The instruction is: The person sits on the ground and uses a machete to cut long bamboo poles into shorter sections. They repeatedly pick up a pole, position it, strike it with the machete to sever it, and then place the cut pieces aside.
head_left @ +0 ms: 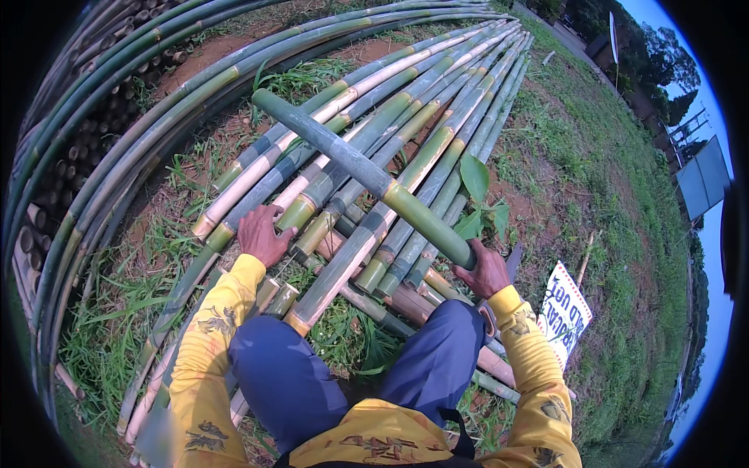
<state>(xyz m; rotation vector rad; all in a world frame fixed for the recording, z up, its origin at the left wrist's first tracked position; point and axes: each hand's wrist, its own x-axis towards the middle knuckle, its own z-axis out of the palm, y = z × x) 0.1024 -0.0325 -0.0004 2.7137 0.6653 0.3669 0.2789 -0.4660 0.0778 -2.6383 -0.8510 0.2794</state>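
Note:
A short, thick length of green bamboo (343, 152) lies slantwise across a fan of bamboo poles (417, 168). At its near right end is my right hand (488, 269), its fingers curled against the cut end. A dark blade-like piece (513, 261) shows just beside that hand; whether I hold it cannot be made out. My left hand (264, 235) rests on the near ends of the poles, thumb and fingers apart, with nothing gripped in it. Both forearms are in yellow printed sleeves, and my bent knees (433, 347) frame the pole ends.
Crosswise bamboo pieces (406, 304) lie under the pole ends. Long curved poles (148, 144) and a stack of cut bamboo (101, 132) stand at left. A white sign with lettering (563, 308) lies near my right arm. Grass slopes away on the right.

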